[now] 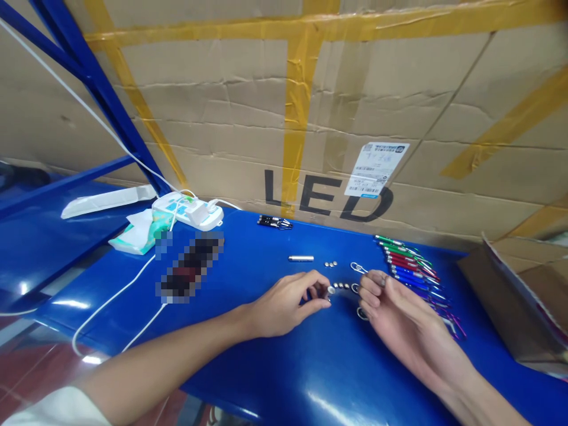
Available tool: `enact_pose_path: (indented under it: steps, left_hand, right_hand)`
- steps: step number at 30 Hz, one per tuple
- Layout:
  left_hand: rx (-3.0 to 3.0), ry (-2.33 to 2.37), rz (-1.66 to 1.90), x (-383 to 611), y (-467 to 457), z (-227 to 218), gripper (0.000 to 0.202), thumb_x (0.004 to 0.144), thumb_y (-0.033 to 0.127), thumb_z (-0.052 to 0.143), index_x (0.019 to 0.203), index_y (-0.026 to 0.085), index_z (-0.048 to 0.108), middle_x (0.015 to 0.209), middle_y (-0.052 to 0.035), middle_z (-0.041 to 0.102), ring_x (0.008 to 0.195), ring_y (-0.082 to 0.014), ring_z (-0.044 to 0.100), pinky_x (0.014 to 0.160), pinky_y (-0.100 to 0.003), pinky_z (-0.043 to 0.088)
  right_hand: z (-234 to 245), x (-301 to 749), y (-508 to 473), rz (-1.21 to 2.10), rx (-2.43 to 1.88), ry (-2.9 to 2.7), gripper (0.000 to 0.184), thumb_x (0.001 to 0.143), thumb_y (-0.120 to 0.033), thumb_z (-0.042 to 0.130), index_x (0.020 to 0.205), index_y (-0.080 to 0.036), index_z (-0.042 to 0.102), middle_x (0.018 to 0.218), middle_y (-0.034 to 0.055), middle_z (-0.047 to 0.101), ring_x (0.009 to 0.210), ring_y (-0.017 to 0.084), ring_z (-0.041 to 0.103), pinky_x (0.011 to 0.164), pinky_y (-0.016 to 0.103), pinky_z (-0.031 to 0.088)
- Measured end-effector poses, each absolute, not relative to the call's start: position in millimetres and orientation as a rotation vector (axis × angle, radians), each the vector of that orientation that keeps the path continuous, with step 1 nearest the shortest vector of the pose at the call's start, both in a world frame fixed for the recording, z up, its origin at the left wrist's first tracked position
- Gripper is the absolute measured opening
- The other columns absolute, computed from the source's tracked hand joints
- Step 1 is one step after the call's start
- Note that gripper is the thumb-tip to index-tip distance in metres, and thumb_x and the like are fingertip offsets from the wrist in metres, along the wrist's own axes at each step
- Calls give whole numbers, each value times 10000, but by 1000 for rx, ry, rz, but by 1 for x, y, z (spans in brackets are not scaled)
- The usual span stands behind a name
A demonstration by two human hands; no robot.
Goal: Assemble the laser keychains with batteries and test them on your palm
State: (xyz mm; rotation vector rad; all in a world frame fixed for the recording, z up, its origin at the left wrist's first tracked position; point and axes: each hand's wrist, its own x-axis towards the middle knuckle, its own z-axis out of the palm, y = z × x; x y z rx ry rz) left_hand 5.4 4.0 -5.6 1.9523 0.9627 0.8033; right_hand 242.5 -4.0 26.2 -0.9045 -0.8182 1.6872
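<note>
My left hand (288, 302) is closed, pinching a small silver metal piece (331, 290) whose round end faces right; the fingers hide most of it. To its right, my right hand (394, 313) has thumb and fingers pressed together near a tiny item I cannot make out. Between the hands lies a short row of small silver button cells (341, 286). Just behind are a few more button cells (331, 264) and a silver metal tube (300, 258) lying flat. Silver carabiner clips (357, 268) lie beside my right fingers, partly covered.
Green, red, blue and purple pen-like lights (403, 260) with clips line the right side. Black ones (274, 222) lie at the back. An open cardboard box (510, 296) stands right. A power strip (189, 210), tissue pack (144, 231) and white cables sit left. A large carton (222, 118) stands behind.
</note>
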Motion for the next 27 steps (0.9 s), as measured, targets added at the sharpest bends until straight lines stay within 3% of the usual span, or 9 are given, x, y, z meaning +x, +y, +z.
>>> enact_pose_path:
  steps: [13,27]
  left_hand:
    - [1923,935,798,5,3,-4,213,1045,380,697,1171,215,652,1084,-27,730,926,-151,669,887,-275,527]
    - [1966,912,784,4,2,-7,238,1053,397,689,1217,228,656,1096,-31,729,940,-157,675,904,-290,537]
  right_hand:
    - [27,247,-4,1715,-875,-764,349,863,-435,877,906,-233,596,876,-7,344,709,148,355,561,254,473]
    - [22,241,-5,1531,-906,-1091,293,938,-502,801,917,-254,649,831,0,435,710,163,409,604,277,442]
